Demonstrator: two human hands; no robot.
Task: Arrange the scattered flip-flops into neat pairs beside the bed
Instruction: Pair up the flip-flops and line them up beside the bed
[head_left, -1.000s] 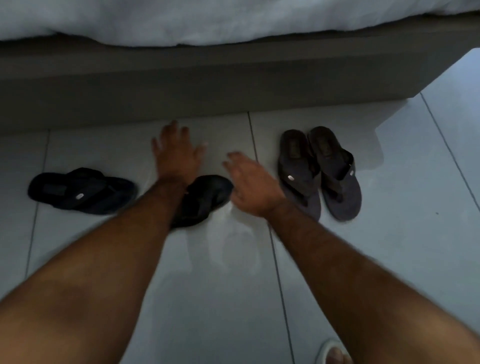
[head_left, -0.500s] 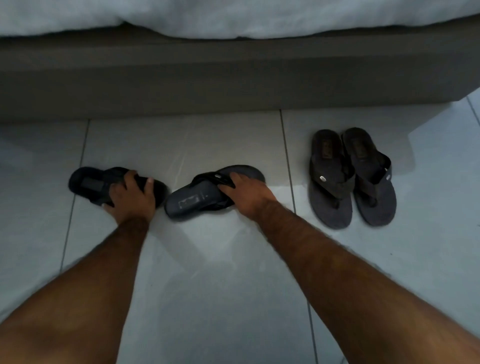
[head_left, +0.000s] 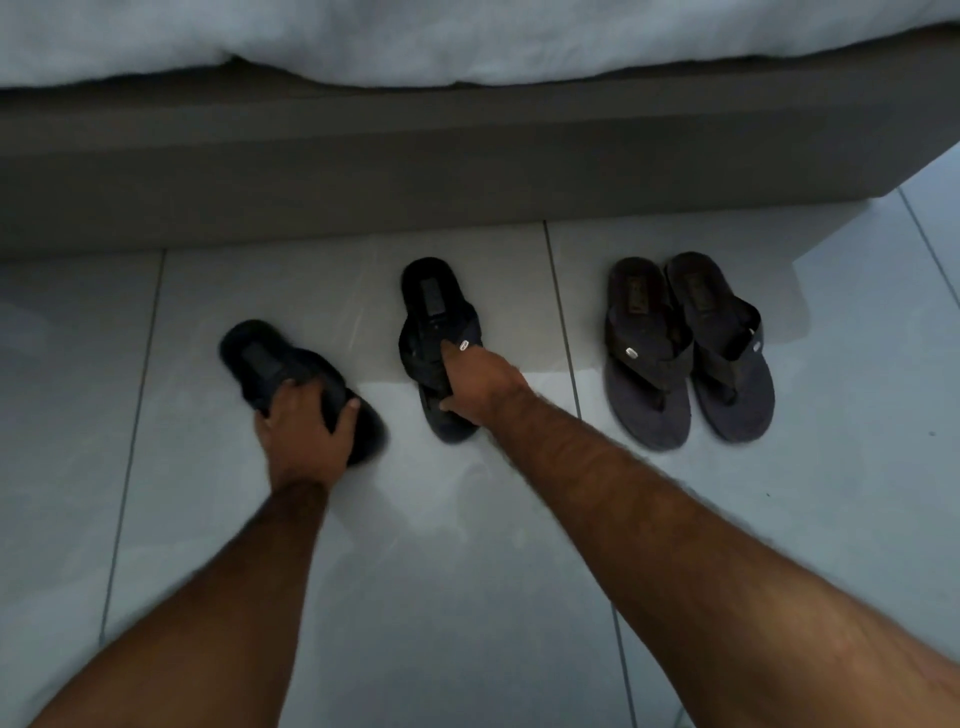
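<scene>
Two black flip-flops lie on the pale floor tiles in front of the bed. My left hand (head_left: 304, 431) grips the left black flip-flop (head_left: 260, 361), which lies slanted with its heel toward the upper left. My right hand (head_left: 480, 387) holds the strap of the right black flip-flop (head_left: 434, 306), which points with its heel toward the bed. A gap of bare tile separates the two. A brown pair of flip-flops (head_left: 685, 343) sits side by side at the right, heels toward the bed.
The grey bed base (head_left: 467, 171) runs across the top, with white bedding (head_left: 467, 36) hanging over it. Its corner ends at the upper right. Glossy grey floor tiles (head_left: 467, 597) stretch toward me.
My right hand has turned its black flip-flop from lying crosswise to pointing at the bed. My left hand has slid the other black flip-flop rightward and rotated it.
</scene>
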